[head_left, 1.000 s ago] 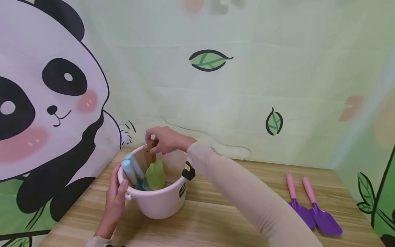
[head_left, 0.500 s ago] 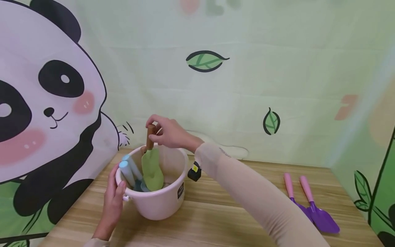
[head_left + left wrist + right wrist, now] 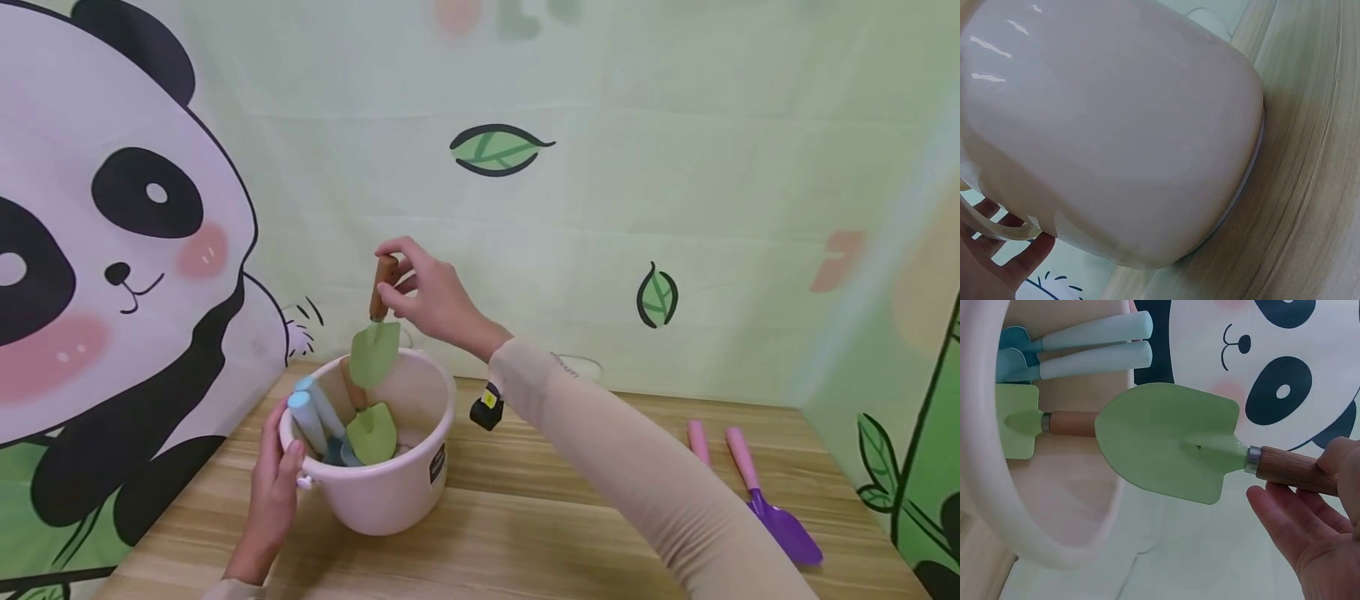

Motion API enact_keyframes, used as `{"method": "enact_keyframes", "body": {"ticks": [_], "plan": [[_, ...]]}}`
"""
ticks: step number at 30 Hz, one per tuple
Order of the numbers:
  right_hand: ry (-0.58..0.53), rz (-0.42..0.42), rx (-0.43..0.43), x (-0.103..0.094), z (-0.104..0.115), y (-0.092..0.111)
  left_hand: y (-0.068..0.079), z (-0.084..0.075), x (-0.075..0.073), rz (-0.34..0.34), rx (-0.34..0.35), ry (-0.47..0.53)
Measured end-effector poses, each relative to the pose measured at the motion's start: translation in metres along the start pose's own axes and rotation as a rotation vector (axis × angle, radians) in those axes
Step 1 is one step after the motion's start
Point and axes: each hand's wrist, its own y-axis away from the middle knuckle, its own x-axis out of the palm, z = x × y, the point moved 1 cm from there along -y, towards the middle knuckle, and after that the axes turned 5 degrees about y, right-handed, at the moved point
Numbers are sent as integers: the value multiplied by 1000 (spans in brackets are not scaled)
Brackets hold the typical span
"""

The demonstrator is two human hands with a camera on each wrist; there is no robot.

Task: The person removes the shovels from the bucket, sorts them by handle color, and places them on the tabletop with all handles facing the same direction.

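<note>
My right hand [image 3: 438, 292] pinches the brown wooden handle of a green trowel [image 3: 375, 354], its blade hanging tip down above a pale pink bucket [image 3: 390, 504]. In the right wrist view the whole blade of this trowel [image 3: 1169, 444] shows, with fingers and thumb about the handle. My left hand [image 3: 276, 483] grips the bucket's left rim; in the left wrist view its fingers bend near the rim and bucket handle. Inside the bucket stand a second green trowel [image 3: 372, 435] with a wooden handle and two blue tools with light blue handles [image 3: 306, 417], their lower ends partly hidden.
Two purple shovels with pink handles lie at the right of the wooden table [image 3: 525, 533]; my right sleeve [image 3: 637, 475] partly covers one, while the other shovel [image 3: 787, 529] shows fully. Behind stands a cloth backdrop [image 3: 525, 242] printed with a panda and leaves.
My right hand has risen and shifted slightly right, drawing the green trowel up out of the bucket and uncovering the second one. The left hand stays at the rim.
</note>
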Motion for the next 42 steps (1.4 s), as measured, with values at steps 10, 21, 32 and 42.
{"method": "enact_keyframes", "body": {"ticks": [10,21,32,42], "plan": [[-39,-101,-6,-19,-8,4,1,1,-1,-3,-16,-15],[-3,-137,27,-37,-19,9,0,3,-3,7,-26,-35],[16,-170,62,-56,-29,17,-2,3,-2,16,-11,-11],[79,-192,86,-81,-47,31,-1,1,-2,16,-26,-14]]}}
